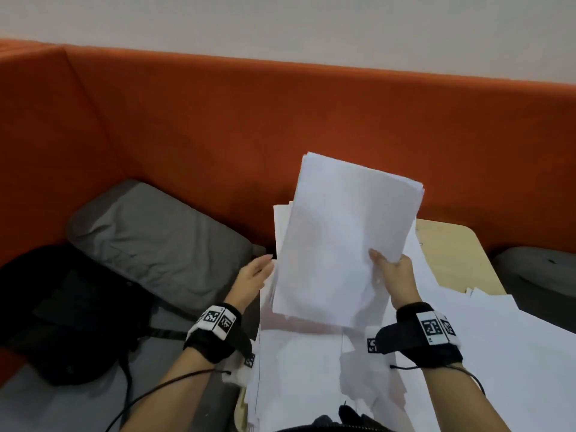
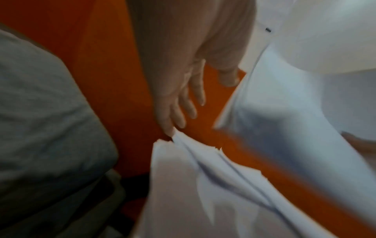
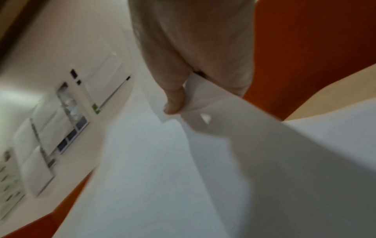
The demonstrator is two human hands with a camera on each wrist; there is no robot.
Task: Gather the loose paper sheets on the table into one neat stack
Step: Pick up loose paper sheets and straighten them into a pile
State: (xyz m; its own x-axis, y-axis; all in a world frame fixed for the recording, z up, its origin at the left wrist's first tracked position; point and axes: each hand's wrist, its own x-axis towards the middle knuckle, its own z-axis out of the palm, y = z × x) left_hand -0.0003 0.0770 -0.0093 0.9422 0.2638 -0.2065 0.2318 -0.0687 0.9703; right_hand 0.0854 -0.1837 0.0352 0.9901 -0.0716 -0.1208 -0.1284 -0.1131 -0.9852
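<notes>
Head view: right hand (image 1: 397, 277) pinches paper stack (image 1: 346, 241), long axis pointing away

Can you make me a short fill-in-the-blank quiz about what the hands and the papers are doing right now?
1. The lifted stack of sheets is gripped by the ____ hand.
2. The left hand, fingers straight, is beside the stack's ____ edge.
3. The sofa back behind the table is ____ in colour.
4. The pillow on the seat is ____.

Missing words: right; left; orange; grey
</notes>
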